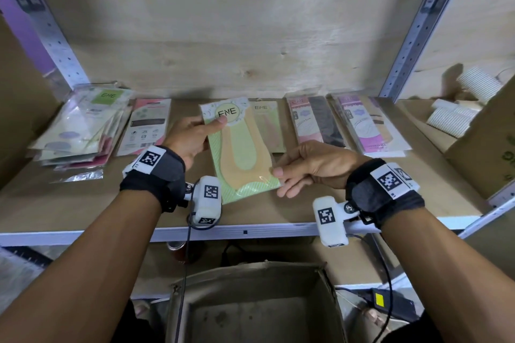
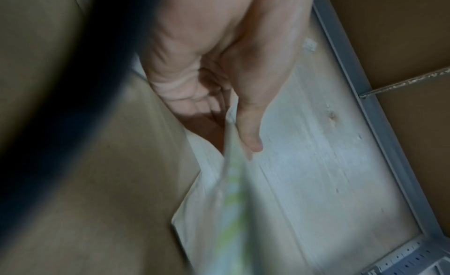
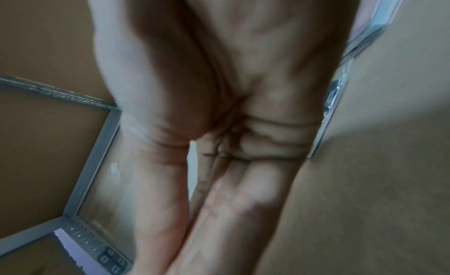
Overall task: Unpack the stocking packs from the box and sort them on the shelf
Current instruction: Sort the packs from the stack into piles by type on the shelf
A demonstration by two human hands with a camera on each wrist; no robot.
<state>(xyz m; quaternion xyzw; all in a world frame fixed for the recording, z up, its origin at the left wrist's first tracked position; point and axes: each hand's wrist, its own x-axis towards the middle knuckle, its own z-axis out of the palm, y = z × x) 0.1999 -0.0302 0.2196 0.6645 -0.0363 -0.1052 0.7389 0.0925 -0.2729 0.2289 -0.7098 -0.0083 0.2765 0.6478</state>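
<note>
Plywood shelf [image 1: 278, 211]; green ENE stocking pack [image 1: 241, 147] long axis 11-to-5 o'clock, left hand [image 1: 192, 138] pinching top, right hand [image 1: 312, 167] pinching bottom corner; matching pack [image 1: 267, 127] at 1 o'clock.

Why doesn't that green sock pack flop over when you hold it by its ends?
The green pack probably has a card inside, since it stays flat between the left hand and right hand. It looks thin, so it is likely light. Its clear wrapper shines, so it may be slippery and slide on the shelf.
</note>
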